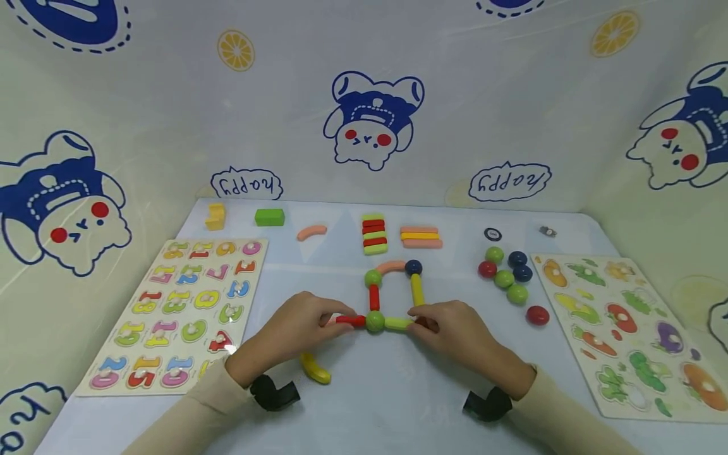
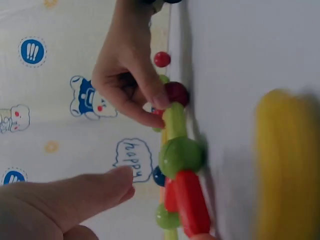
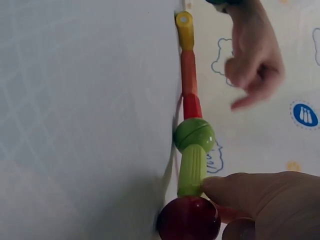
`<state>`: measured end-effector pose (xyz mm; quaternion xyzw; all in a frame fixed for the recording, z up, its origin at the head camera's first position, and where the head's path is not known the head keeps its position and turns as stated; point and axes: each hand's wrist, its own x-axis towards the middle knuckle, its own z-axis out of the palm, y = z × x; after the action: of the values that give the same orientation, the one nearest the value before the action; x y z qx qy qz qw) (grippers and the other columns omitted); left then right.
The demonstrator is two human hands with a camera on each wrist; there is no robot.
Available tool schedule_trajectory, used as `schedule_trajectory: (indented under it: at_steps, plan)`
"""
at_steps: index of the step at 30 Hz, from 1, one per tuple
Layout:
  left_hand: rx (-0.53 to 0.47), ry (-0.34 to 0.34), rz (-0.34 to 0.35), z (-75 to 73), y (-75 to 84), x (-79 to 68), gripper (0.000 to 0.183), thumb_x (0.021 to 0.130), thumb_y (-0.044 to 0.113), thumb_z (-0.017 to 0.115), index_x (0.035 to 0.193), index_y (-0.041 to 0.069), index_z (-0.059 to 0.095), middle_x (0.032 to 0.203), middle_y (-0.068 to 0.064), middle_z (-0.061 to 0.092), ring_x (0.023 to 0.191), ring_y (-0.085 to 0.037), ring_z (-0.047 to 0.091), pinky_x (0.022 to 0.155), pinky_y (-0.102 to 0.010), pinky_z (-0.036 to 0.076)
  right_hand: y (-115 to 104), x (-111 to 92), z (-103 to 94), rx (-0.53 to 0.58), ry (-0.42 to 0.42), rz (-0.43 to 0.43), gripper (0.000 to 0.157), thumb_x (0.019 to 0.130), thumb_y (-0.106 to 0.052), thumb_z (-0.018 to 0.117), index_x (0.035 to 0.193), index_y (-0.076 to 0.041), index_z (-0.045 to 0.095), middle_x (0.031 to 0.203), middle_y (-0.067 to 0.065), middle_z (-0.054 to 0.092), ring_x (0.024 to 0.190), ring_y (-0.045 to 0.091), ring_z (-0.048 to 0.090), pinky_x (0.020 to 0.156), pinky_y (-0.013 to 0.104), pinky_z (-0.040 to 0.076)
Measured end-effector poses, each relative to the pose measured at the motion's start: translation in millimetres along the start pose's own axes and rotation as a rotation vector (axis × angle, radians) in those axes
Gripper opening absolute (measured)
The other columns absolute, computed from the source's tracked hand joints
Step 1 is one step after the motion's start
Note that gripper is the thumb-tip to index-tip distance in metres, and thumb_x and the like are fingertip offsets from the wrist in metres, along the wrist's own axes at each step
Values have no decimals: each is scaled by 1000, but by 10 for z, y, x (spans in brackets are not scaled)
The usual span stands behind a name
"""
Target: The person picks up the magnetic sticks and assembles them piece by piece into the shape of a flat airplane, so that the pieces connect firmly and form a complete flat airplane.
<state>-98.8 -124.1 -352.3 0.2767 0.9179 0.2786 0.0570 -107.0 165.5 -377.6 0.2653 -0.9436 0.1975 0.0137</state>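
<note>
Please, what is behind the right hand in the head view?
Wrist views show a dark red ball adjoining a light green stick. The right hand covers the near end of the yellow stick.

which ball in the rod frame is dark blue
The glossy dark blue ball at the far right corner, between curved pink rod and straight yellow rod; others are two green balls and one dark red ball.

- Head: high behind left hand point(image 1: 301, 328) and right hand point(image 1: 455, 332), facing forward-down, farthest.
- Wrists: close at each, facing the other, sharing green ball point(image 2: 182, 156) between.
</note>
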Motion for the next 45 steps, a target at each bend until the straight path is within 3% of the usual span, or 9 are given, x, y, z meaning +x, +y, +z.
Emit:
schedule_trajectory:
  at_steps: [5, 9, 15, 20, 24, 31, 41, 45]
  plan:
    - [-45, -133, 22, 31, -87, -305, 21, 82, 41, 69, 101, 32, 72, 46, 18, 41, 44, -2, 38, 48, -22, 32, 44, 41, -73, 11, 4, 45, 22, 82, -37, 72, 101, -26, 73, 52, -18, 43, 50, 2, 42, 46, 20, 35]
    - [-51, -142, 55, 75, -133, -450, 25, 79, 43, 71, 102, 32, 72, 49, 22, 44, 47, 1, 40, 52, -21, 33, 88, 180, -166, 57, 14, 67, 22, 83, -35, 71, 102, -25, 73, 51, -12, 43, 49, 7, 43, 45, 23, 34]
    - [-81, -142, 37, 132, -221, -546, 26, 78, 41, 73, 102, 30, 72, 61, 25, 53, 50, 2, 43, 54, -21, 36, 217, 779, -288, 123, -44, 71, 23, 84, -31, 70, 104, -21, 71, 55, -2, 48, 51, 16, 47, 46, 28, 40]
    - [-41, -138, 73, 180, -278, -575, 20, 80, 40, 72, 97, 31, 72, 76, 29, 58, 57, 4, 47, 62, -21, 40, 324, 1320, -260, 47, -132, 112, 23, 85, -32, 69, 105, -21, 70, 63, 2, 51, 58, 19, 49, 49, 28, 40]
    - [-36, -134, 109, 195, -278, -581, 17, 81, 38, 71, 96, 31, 72, 81, 29, 59, 62, 4, 50, 63, -20, 42, 364, 1562, -173, -5, -214, 110, 25, 86, -32, 67, 109, -21, 69, 71, 1, 54, 64, 19, 50, 52, 27, 41]
    - [-55, -120, 131, 171, -267, -595, 19, 82, 38, 71, 98, 29, 72, 83, 27, 60, 62, 4, 49, 61, -18, 42, 372, 1692, -68, -18, -260, 99, 23, 85, -31, 68, 105, -21, 69, 74, -2, 58, 65, 18, 52, 53, 27, 43]
    - [-89, -97, 147, 166, -288, -601, 19, 81, 39, 71, 99, 30, 72, 84, 28, 61, 61, 3, 50, 58, -18, 41, 392, 1670, -50, -5, -288, 164, 25, 84, -33, 68, 103, -19, 69, 75, 2, 56, 66, 18, 51, 50, 27, 40]
    - [-89, -103, 142, 170, -281, -591, 20, 81, 38, 72, 98, 29, 72, 84, 27, 61, 62, 3, 51, 58, -18, 42, 402, 1629, -57, -14, -261, 163, 27, 83, -35, 69, 103, -17, 70, 73, 2, 56, 64, 18, 51, 49, 27, 39]
